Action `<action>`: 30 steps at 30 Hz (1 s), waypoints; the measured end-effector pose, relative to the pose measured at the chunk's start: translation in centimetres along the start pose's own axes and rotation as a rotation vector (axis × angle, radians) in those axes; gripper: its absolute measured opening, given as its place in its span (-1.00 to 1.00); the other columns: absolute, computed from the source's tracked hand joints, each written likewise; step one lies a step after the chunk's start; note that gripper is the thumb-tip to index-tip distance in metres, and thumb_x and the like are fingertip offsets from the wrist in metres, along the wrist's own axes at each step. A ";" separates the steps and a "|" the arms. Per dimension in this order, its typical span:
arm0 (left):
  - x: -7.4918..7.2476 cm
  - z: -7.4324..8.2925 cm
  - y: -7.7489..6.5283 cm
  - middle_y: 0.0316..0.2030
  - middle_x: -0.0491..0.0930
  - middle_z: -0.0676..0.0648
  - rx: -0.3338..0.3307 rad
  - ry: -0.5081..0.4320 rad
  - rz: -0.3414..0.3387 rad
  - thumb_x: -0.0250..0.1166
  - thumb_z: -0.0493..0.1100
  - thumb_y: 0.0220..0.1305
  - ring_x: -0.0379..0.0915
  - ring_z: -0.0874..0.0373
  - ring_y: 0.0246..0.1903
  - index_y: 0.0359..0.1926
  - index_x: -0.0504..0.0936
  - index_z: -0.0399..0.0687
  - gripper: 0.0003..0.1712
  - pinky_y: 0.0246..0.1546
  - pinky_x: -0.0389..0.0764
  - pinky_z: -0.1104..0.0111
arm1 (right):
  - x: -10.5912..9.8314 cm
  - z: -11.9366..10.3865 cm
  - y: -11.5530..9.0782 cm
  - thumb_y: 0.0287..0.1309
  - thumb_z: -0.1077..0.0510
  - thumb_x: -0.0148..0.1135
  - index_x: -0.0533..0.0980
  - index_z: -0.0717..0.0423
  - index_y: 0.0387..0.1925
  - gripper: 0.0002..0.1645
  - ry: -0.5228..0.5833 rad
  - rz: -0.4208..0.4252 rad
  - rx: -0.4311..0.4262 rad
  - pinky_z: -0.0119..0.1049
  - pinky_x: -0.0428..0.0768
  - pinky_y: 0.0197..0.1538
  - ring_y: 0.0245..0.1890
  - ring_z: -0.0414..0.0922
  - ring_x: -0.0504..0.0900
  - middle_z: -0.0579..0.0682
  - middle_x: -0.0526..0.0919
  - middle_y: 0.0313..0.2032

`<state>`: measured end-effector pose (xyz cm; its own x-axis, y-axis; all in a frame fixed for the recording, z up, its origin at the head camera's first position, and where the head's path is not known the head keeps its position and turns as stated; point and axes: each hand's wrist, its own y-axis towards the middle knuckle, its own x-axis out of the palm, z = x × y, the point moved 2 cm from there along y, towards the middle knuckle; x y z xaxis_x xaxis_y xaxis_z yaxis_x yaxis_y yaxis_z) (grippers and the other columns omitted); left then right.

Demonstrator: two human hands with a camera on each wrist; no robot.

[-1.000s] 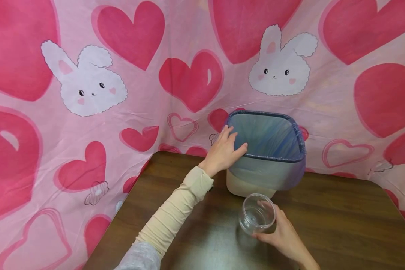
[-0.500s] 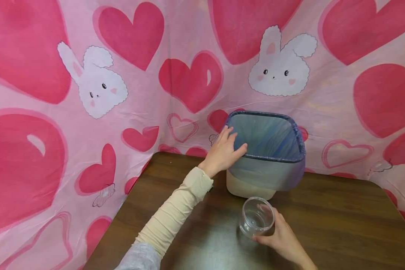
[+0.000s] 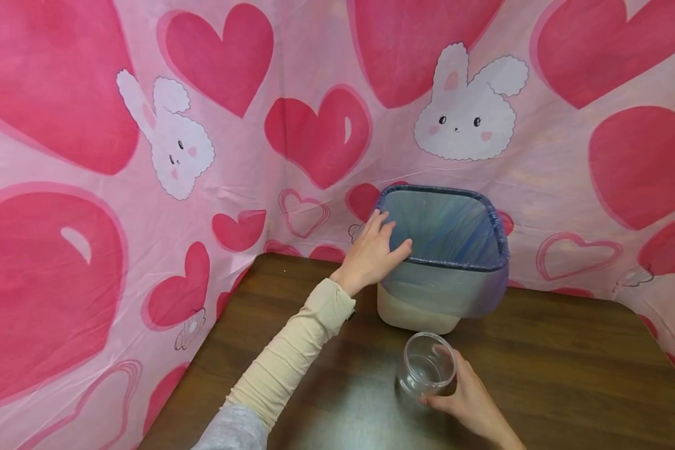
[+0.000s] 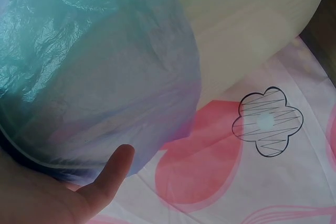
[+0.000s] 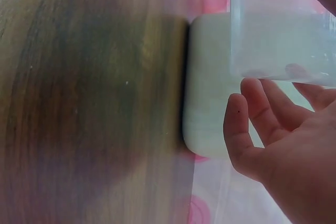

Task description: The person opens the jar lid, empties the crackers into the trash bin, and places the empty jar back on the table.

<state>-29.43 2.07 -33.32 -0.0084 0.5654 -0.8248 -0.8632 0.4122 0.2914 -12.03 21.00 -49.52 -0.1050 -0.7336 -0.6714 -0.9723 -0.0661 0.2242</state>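
Observation:
A cream bin (image 3: 413, 312) stands on the table, lined with a translucent blue bag (image 3: 450, 289) folded over its rim. My left hand (image 3: 367, 253) rests on the near left corner of that rim, fingers spread and fairly straight. In the left wrist view one straight digit (image 4: 113, 174) lies by the bag (image 4: 79, 40). Just in front of the bin, my right hand (image 3: 472, 397) grips a clear plastic cup (image 3: 422, 381) by its side, thumb at the front. The cup (image 5: 286, 40) looks empty, its mouth tilted toward the head camera.
The dark wooden table (image 3: 562, 375) extends to the left and right of the bin. Behind it hangs a pink cloth (image 3: 315, 50) printed with hearts and rabbits, close at the bin's back. A second side of the cloth runs along the table's left edge.
My right hand has lowered the cup slightly toward me, away from the bin. My left hand stays on the rim. The cloth on the left has shifted to the right.

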 end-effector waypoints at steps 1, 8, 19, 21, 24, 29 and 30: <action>0.0 0.0 0.0 0.47 0.08 -0.11 0.000 0.000 0.000 -0.05 0.28 0.32 -0.26 0.04 0.53 0.35 0.34 -0.19 -0.21 0.43 0.12 0.07 | 0.0 0.0 0.0 -0.50 -0.07 0.69 0.37 0.05 0.18 0.09 -0.003 -0.004 0.006 -0.27 0.48 -0.07 -0.06 -0.10 0.48 0.02 0.56 -0.02; 0.0 0.0 0.0 0.47 0.08 -0.11 0.003 0.000 -0.003 -0.06 0.28 0.32 -0.26 0.04 0.53 0.35 0.34 -0.19 -0.21 0.44 0.11 0.07 | 0.4 0.3 0.1 -0.51 -0.06 0.69 0.37 0.05 0.19 0.10 -0.004 -0.021 0.031 -0.18 0.47 -0.04 -0.01 -0.04 0.47 0.04 0.55 0.03; 0.0 0.0 0.1 0.47 0.08 -0.10 -0.001 0.001 -0.003 -0.05 0.28 0.32 -0.26 0.05 0.53 0.35 0.35 -0.18 -0.21 0.44 0.12 0.07 | 0.9 0.6 -0.1 -0.58 -0.01 0.70 0.40 0.11 0.17 0.11 0.016 -0.013 0.014 -0.29 0.48 -0.05 -0.05 -0.15 0.48 0.00 0.56 0.01; 0.0 -0.1 0.1 0.47 0.08 -0.10 0.000 -0.002 -0.003 -0.05 0.28 0.32 -0.27 0.04 0.53 0.35 0.35 -0.18 -0.21 0.44 0.12 0.07 | 1.0 0.6 -0.1 -0.58 -0.01 0.70 0.40 0.11 0.17 0.11 0.013 -0.017 0.021 -0.28 0.49 -0.05 -0.05 -0.13 0.49 0.00 0.56 0.01; 0.0 -0.1 0.1 0.47 0.08 -0.10 -0.001 -0.003 -0.005 -0.05 0.28 0.32 -0.27 0.05 0.53 0.35 0.34 -0.18 -0.20 0.44 0.11 0.07 | 1.1 0.7 0.0 -0.60 -0.01 0.70 0.40 0.11 0.17 0.12 0.004 -0.023 0.032 -0.26 0.49 -0.04 -0.04 -0.12 0.48 0.00 0.56 0.01; 0.0 -0.1 0.1 0.47 0.08 -0.10 -0.002 0.003 -0.006 -0.06 0.29 0.32 -0.27 0.05 0.53 0.35 0.34 -0.18 -0.20 0.44 0.11 0.08 | 1.3 1.0 -0.1 -0.62 0.02 0.71 0.40 0.12 0.16 0.12 0.006 -0.022 0.036 -0.29 0.50 -0.05 -0.05 -0.15 0.50 0.01 0.56 0.00; 0.0 -0.1 0.1 0.47 0.08 -0.10 -0.001 0.003 -0.006 -0.06 0.29 0.32 -0.27 0.05 0.53 0.35 0.34 -0.18 -0.20 0.44 0.11 0.08 | 1.3 1.0 -0.1 -0.62 0.02 0.71 0.40 0.12 0.15 0.12 0.008 -0.022 0.035 -0.30 0.50 -0.05 -0.06 -0.15 0.50 0.01 0.56 0.01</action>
<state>-29.57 2.10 -33.33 -0.0043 0.5608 -0.8279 -0.8639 0.4149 0.2855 -12.32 20.71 -51.16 -0.0819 -0.7375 -0.6704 -0.9811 -0.0585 0.1843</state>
